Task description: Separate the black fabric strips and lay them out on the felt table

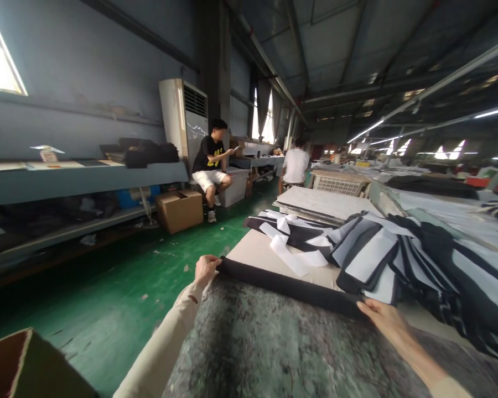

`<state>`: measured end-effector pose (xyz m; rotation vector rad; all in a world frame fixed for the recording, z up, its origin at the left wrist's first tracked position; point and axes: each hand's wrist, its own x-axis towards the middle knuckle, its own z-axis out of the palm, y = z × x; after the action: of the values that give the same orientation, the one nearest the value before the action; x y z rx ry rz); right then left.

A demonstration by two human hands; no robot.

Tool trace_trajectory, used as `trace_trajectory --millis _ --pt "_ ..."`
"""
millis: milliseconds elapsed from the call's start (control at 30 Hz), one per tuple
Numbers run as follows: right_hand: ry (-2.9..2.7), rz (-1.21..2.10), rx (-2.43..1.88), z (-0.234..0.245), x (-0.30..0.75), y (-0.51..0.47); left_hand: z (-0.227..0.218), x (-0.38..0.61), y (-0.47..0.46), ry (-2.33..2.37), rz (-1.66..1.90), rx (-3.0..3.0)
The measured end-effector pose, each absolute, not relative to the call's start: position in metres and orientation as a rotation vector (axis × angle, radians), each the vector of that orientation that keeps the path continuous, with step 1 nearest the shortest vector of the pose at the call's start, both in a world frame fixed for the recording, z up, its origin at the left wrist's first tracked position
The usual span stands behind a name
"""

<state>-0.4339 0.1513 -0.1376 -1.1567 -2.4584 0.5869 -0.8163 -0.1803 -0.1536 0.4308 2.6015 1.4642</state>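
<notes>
- Left hand (207,271) and right hand (382,316) stand well apart, each closed on one end of a black rolled fabric band (286,287) pulled straight between them.
- Under both hands, a mottled grey-green padded sheet (274,348) spreads toward the body, the band along its far edge.
- Left of the left hand, a worn green painted floor (108,287) runs past a long grey metal shelf (87,179).
- Beyond the right hand, a heap of black-and-pale-grey striped fabric panels (377,260) lies on a cream-topped table (265,251).
- Far ahead of the left hand, a seated person in a black T-shirt (209,157) sits beside a white air-conditioner cabinet (182,116).
- Ahead of the hands, crumpled white fabric strips (290,249) cross dark pieces.
- Far left, a small printed card (47,155) stands on the shelf, too small to read.
</notes>
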Motion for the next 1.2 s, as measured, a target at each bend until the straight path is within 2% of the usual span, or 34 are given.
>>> trace_trajectory --millis 367,800,1200 --pt "-2.525 0.676 -1.268 -0.152 -0.445 0.148 -0.185 -0.831 -0.176 2.695 1.358 0.476" --pt "-2.594 0.581 -1.481 -0.139 -0.453 0.142 -0.181 -0.833 -0.173 2.691 1.309 0.522" --pt "-2.626 0.64 -1.4 -0.169 -0.444 0.168 -0.183 -0.83 -0.173 2.747 1.327 0.571"
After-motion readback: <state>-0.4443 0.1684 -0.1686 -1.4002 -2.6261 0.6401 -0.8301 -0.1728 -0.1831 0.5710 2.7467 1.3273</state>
